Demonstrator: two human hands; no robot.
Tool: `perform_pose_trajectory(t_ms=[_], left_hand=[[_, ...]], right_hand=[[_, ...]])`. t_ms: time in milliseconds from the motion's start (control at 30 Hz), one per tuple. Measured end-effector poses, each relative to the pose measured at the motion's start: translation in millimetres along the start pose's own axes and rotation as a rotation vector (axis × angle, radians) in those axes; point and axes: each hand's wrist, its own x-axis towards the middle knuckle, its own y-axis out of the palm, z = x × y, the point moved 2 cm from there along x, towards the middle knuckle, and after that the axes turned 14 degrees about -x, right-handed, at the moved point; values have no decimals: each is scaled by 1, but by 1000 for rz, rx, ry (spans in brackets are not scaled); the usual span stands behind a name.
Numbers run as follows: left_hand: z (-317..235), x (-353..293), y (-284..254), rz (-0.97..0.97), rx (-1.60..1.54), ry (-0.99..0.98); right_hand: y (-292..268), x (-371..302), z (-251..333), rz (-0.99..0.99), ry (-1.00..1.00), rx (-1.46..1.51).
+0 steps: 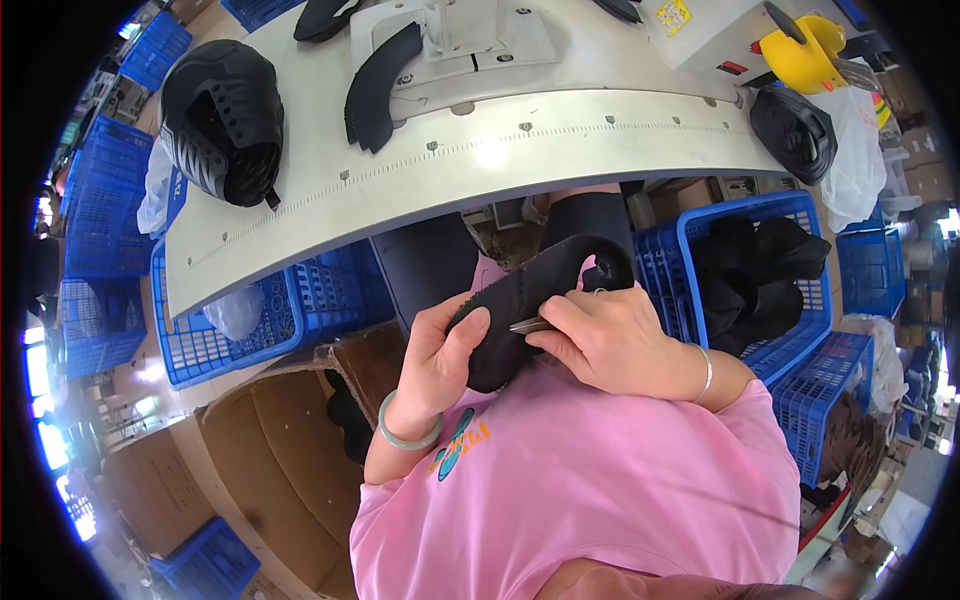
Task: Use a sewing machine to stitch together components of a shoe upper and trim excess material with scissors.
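Observation:
Above my lap I hold a black fabric shoe upper [505, 295], its curved opening toward the upper right. My left hand [437, 352] is closed on the upper's left edge, thumb on top. A small, pointed silver metal tool [532, 326] sticks out from the pinched fingers of my right hand [612, 335], its tip lying against the upper's surface. Whether it is thread snips or tweezers cannot be made out, since the fingers hide most of it. The right hand also rests against the upper's right part.
In front stands a white sewing table [480, 125] with a printed ruler edge. On it are a black shoe [222, 125], a curved black piece [382, 90], another black upper [793, 133] and a yellow holder [805, 55]. Blue baskets [690, 225] and a cardboard box [270, 450] flank me.

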Motion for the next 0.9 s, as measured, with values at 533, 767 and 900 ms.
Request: perform_pose_trajectory(t_ms=[533, 767, 900], left_hand=[[0, -2, 0, 0, -2, -2], [-1, -2, 0, 0, 128, 68], [-3, 1, 0, 6, 151, 79]], right_hand=[[1, -1, 1, -22, -3, 30], [2, 0, 4, -5, 13, -31], [7, 1, 0, 62, 49, 93]])
